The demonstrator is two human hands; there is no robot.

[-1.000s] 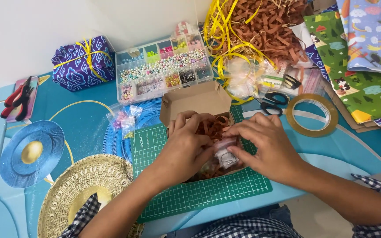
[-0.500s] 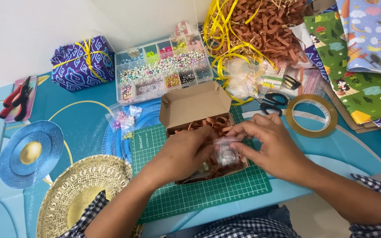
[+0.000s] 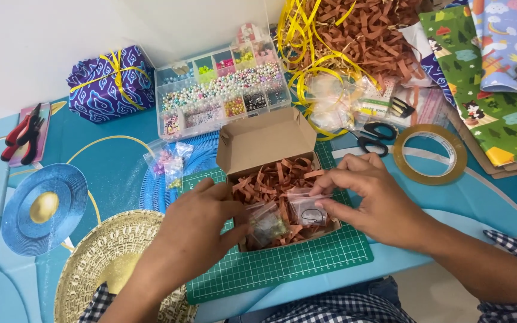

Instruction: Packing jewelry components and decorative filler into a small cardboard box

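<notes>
A small brown cardboard box (image 3: 258, 141) stands open on a green cutting mat (image 3: 294, 261), filled with brown shredded paper (image 3: 270, 178). Two small clear plastic bags lie on the shreds. My right hand (image 3: 373, 200) pinches the right bag (image 3: 306, 208), which holds a small dark ring. My left hand (image 3: 201, 224) rests at the box's left side, thumb touching the left bag (image 3: 266, 222) of small beads.
Behind the box stands a clear bead organizer (image 3: 219, 90). A purple wrapped gift (image 3: 110, 82) sits at back left, red pliers (image 3: 22, 133) at far left. Scissors (image 3: 375, 137), a tape roll (image 3: 430, 154), yellow ribbon and patterned wrapping paper (image 3: 498, 78) lie right. A woven mat (image 3: 106, 263) lies front left.
My left hand has drawn back out of the box to its left edge, uncovering the shreds and the bead bag. My right hand stays on the right bag.
</notes>
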